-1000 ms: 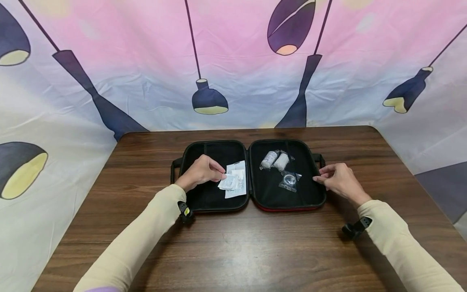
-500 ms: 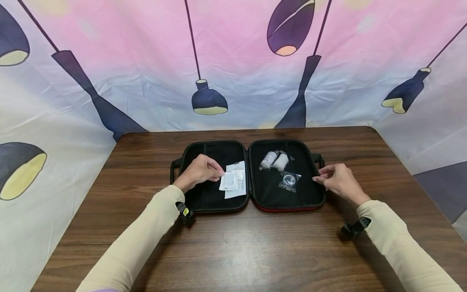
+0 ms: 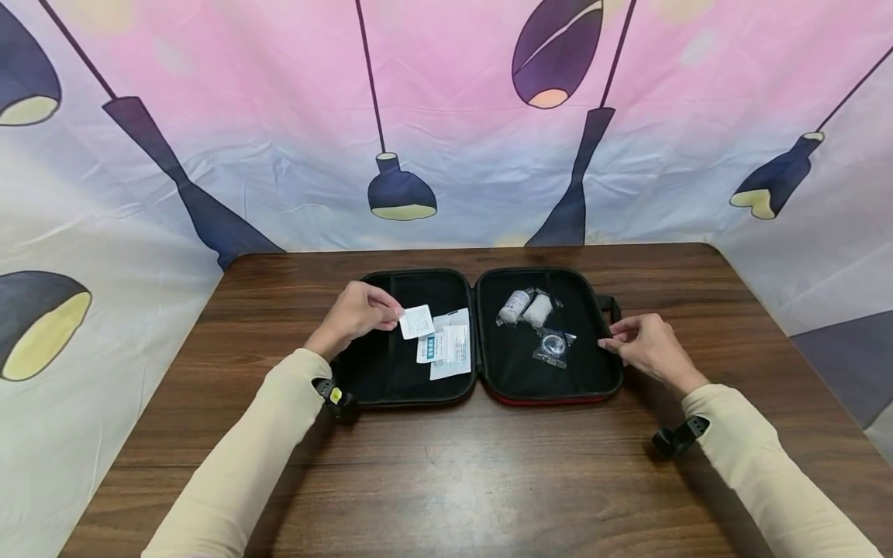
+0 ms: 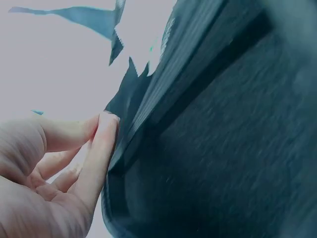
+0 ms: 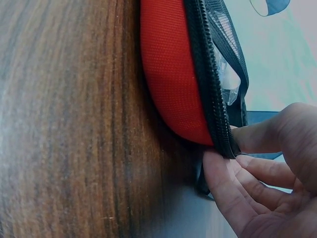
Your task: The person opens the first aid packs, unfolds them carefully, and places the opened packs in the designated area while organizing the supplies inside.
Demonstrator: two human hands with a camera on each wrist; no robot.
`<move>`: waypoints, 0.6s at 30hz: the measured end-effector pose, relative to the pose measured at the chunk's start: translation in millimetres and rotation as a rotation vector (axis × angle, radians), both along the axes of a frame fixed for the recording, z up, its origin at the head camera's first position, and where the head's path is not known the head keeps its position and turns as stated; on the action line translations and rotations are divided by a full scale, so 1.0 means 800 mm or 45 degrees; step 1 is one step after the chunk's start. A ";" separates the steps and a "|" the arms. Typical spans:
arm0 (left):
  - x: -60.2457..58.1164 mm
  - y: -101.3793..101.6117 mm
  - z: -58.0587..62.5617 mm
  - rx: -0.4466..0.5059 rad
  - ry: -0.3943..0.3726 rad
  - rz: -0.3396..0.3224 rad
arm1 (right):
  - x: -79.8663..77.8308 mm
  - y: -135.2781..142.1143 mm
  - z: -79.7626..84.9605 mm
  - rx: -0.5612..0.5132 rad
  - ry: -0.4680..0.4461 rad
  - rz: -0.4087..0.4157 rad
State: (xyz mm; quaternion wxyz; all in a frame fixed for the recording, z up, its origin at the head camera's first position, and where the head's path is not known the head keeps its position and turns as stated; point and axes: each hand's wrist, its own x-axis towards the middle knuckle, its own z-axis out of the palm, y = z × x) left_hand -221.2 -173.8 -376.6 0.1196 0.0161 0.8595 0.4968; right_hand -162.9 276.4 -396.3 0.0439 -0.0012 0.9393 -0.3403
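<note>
An open zip-up case [image 3: 370, 376] lies flat on the table, its lining black and its outer shell [image 5: 171, 74] red. My left hand [image 3: 359, 314] pinches a small white square packet [image 3: 416, 322] by its corner above the left half. Below that packet, a small packet with blue print [image 3: 431, 349] overlaps a larger white packet [image 3: 460, 333] in the case. On the right, the zippered rim [image 5: 218, 99] is between the thumb and fingers of my right hand [image 3: 649, 345].
In the right half lie two white rolls [image 3: 515, 305] in clear wrap and a clear bag [image 3: 553, 346] with a ring-shaped item. A black handle [image 3: 611, 307] sticks out at the right side. The wooden table [image 3: 446, 480] ends at a printed cloth [image 3: 279, 186].
My left hand has lifted the small square packet off the others and drawn it leftward, uncovering the blue-printed packet. The right hand has stayed at the case's edge.
</note>
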 end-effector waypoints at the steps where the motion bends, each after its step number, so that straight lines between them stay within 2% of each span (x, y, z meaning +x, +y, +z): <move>1: -0.001 -0.004 0.001 -0.011 0.016 0.025 | 0.000 0.000 0.000 -0.002 -0.001 0.000; 12: -0.005 -0.043 0.012 -0.116 0.103 0.263 | 0.000 0.001 -0.001 -0.002 0.000 0.007; 18: -0.004 -0.062 0.015 -0.161 0.123 0.312 | -0.001 0.002 -0.002 -0.008 0.000 0.010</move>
